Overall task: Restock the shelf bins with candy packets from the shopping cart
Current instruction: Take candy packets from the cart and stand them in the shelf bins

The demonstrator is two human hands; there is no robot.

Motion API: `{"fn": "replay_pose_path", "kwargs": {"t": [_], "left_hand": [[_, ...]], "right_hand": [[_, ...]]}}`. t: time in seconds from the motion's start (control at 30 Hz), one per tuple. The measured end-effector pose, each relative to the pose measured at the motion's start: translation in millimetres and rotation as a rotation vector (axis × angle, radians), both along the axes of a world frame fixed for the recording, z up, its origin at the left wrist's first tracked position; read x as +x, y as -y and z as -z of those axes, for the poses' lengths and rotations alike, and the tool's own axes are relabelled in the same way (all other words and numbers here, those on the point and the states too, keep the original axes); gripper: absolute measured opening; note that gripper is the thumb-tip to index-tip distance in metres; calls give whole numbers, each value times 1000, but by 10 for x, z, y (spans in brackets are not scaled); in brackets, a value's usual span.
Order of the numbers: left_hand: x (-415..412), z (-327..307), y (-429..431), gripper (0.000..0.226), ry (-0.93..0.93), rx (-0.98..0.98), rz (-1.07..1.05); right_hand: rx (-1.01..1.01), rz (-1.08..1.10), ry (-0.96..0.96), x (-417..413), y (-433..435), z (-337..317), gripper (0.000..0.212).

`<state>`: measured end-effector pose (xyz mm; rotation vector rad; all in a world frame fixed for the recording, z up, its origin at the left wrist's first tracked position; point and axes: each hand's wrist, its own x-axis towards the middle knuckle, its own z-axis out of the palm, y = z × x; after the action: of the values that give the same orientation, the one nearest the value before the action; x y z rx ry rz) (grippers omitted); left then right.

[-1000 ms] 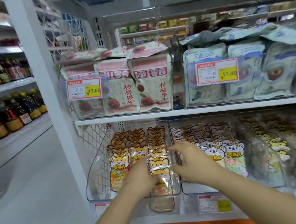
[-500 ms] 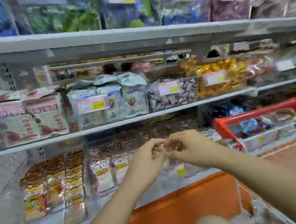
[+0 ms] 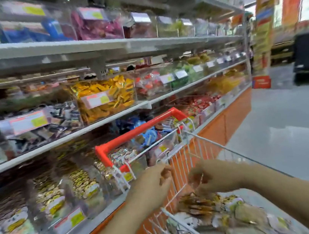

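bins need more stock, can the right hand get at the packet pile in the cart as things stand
Probably yes. The right hand hangs right above the candy packets inside the shopping cart, whose top is open; nothing shows between them.

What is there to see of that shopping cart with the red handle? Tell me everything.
The shopping cart is a white wire basket, metal by its look, with a red, plastic-looking handle along one end. It stands upright in the aisle, close beside the shelf's orange base. A loose pile of candy packets lies inside. The left hand is by the wire wall below the handle, and the right hand is above the packets. Blur hides whether either touches it.
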<state>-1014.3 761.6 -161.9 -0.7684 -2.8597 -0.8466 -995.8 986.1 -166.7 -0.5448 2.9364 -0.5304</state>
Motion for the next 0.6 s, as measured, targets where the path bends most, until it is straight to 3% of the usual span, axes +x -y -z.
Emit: {"fn": "replay_pose_path", "kwargs": {"t": [0.13,0.3,0.43,0.6], "left_hand": [[-157,14,-127,30,10,-249,24],[-196,100,-108,34,-12,-344,-30],[-195,128,-99,35,-53,-362,-54],[-156,163,-82,34,-40,-324,-69]], "right_hand": [[153,52,94,-198,-170,386,33],[364,13,206,-477,-98,896,79],[401,7,137,-482,-56,1168,64],[437,48,60,-534,-75,1314,70]]}}
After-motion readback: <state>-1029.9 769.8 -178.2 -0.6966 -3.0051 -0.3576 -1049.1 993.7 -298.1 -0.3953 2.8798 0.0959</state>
